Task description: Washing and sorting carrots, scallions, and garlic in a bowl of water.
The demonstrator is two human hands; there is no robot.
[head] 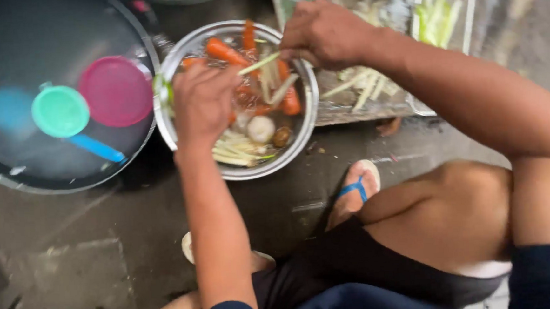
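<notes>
A metal bowl (pixel 299 140) on the ground holds orange carrots (pixel 224 51), pale stalk pieces (pixel 233 152) and a round mushroom (pixel 261 128). My left hand (pixel 203 103) hovers over the bowl's left half with fingers curled; what it grips is hidden. My right hand (pixel 326 33) is above the bowl's far right rim, pinching a pale green stalk (pixel 258 64) that points left between the two hands.
A large dark basin of water (pixel 40 162) at left has a pink lid (pixel 116 91) and a green-and-blue ladle (pixel 62 113) floating in it. A tray (pixel 374 107) with cut stalks lies behind the bowl. My sandalled foot (pixel 356 191) rests on the wet concrete.
</notes>
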